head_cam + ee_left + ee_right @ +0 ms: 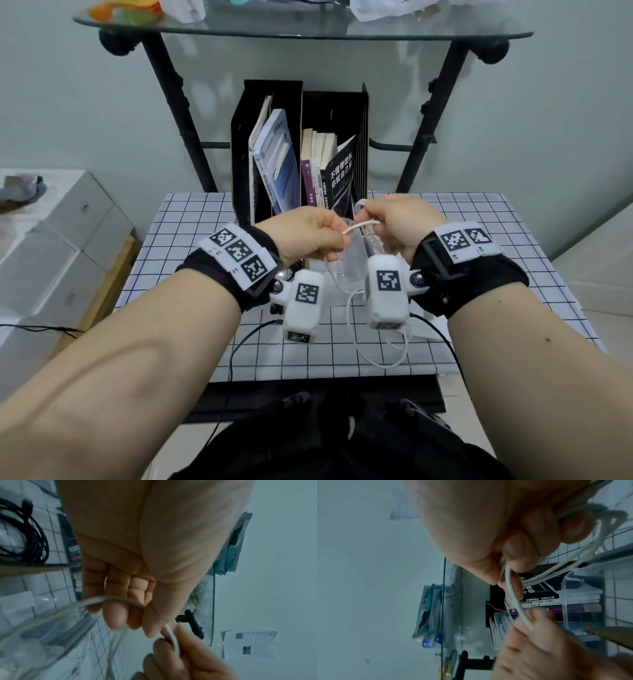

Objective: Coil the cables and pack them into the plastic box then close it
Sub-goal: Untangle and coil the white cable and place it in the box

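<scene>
A white cable (363, 225) runs between my two hands, held just above a clear plastic box (349, 272) on the checkered table (191, 240). My left hand (318, 236) pinches one stretch of the cable (173, 638) between thumb and fingers. The right hand (387, 222) grips several gathered loops of the white cable (599, 520), with a strand (517, 601) leading across to the left hand (547, 642). More slack of it lies in loose loops (376, 359) near the table's front edge. The left wrist view shows a coiled black cable (25, 540) on the table.
A black file holder (301, 102) full of books stands right behind the box. A glass shelf (301, 29) on black legs rises over it. White cartons (51, 240) sit to the left of the table. A thin black wire (246, 339) trails off the front edge.
</scene>
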`<state>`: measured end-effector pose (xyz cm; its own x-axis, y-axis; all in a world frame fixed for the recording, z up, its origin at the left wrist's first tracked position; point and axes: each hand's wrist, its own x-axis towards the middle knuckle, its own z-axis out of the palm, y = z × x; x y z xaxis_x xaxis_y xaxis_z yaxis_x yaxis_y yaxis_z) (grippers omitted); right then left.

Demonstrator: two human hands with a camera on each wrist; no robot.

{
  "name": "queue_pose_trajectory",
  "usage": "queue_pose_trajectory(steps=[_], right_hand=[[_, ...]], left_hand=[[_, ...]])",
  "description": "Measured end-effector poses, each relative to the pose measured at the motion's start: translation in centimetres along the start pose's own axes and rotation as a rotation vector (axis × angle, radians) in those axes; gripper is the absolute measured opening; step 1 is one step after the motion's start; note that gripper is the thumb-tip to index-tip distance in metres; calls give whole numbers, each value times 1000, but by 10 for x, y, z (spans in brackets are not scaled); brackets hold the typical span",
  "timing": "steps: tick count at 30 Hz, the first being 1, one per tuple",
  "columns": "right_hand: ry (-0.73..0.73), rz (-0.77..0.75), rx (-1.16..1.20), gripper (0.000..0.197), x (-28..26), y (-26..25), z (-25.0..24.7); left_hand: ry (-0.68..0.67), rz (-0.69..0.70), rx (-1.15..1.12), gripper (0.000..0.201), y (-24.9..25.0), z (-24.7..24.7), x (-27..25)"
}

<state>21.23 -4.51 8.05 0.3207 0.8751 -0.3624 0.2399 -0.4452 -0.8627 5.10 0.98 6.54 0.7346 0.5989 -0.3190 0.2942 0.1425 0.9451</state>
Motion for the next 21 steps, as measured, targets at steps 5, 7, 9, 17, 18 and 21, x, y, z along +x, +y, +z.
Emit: queue_pose_trajectory(steps=[5,7,9,17,18,21], right_hand=[[-54,52,170,23,-9,0,-5],[-103,16,89,34,-11,0,-2],[-146,-43,13,42,-14,-1,1],[-231,-47,342,37,-10,3,0],[-240,-38,416,38,-9,4,0],[-281,-26,595,39,-8,10,-2]], left_hand=[[108,82,-234,8,-7,-4,1],[176,136,-297,9,-5,-3,4],[222,186,-323,8,-2,0,8],[155,180,-255,15,-2,7,14],[147,172,-241,16,-2,8,14],[156,160,-215,20,0,9,14]])
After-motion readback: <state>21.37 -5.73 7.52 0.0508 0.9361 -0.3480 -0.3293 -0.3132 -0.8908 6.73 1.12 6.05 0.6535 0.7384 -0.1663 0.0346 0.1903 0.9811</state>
